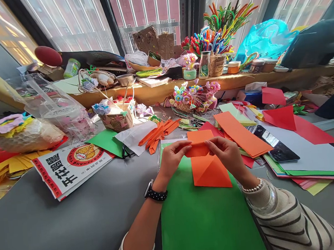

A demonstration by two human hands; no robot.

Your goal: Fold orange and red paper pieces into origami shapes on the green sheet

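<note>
A small folded orange paper (198, 150) is stretched between my two hands. My left hand (173, 157) pinches its left end between thumb and fingers, and my right hand (225, 154) pinches its right end. Below it, a creased orange sheet (209, 173) lies on a large green sheet (206, 218), with part of it hidden behind the held paper. Several long orange strips (239, 132) rest just beyond my right hand. Folded orange pieces (158, 133) lie in a pile beyond my left hand.
A black phone (275, 145) lies on stacked coloured paper (317, 159) at the right. Left are a printed paper bag (72, 167) and a green sheet (107, 143). Farther back stand a decorated basket (120, 115), wire flowers (192, 96) and a cluttered ledge (152, 88).
</note>
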